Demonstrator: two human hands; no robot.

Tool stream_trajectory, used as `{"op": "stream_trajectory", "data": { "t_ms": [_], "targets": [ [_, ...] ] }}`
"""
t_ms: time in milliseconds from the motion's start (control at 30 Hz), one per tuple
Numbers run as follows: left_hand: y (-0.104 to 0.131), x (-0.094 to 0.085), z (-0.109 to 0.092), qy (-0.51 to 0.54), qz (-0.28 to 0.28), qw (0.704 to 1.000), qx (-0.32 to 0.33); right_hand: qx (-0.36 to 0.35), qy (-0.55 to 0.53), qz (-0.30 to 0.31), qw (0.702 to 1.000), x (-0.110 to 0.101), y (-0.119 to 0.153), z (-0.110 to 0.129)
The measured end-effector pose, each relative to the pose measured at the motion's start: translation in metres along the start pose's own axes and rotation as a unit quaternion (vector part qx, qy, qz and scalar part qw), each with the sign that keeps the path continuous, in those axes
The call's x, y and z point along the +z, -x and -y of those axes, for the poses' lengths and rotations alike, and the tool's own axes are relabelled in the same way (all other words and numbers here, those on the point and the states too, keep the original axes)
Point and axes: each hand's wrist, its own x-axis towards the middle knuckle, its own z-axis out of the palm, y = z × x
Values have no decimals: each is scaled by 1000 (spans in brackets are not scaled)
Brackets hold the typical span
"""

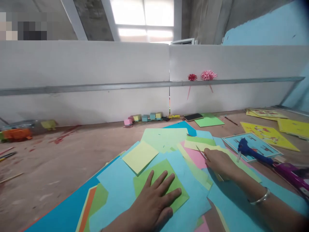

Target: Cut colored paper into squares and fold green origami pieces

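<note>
Brown surface (pixel 60 161) backed by white partition (pixel 84 64). Green square of paper (pixel 166 165) laid on light-blue sheets (pixel 116 183), pressed flat by left hand (pixel 156 198), its fingers spread wide, nothing grasped. Pale yellow square (pixel 140 157) set just beside. Thin pointed tool (pixel 200 151) gripped in right hand (pixel 220 162), fingers curled closely round it; most of tool covered by hand, its kind hard to make out. Part of green square hidden under left hand. Purple-and-blue glue gun (pixel 287 172) cut off at right edge, as is right forearm (pixel 272 206).

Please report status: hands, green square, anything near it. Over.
Left hand flat on green square. Right hand holds scissors. Yellow square close beside green.
</note>
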Motion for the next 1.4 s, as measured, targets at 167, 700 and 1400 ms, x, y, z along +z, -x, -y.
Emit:
{"op": "stream_trajectory", "data": {
  "t_ms": [167, 700, 1400],
  "targets": [
    [1, -3, -2, -2, -10, 1000, 1, 4, -20, -19, 1000, -16, -3, -25],
    [0, 29, 9, -90, -190, 975, -66, -479, -57, -122, 868, 25, 29, 53],
    [-5, -2, 21, 266, -472, 807, -234, -392, -73, -309, 864, 33, 13, 38]
  ]
}}
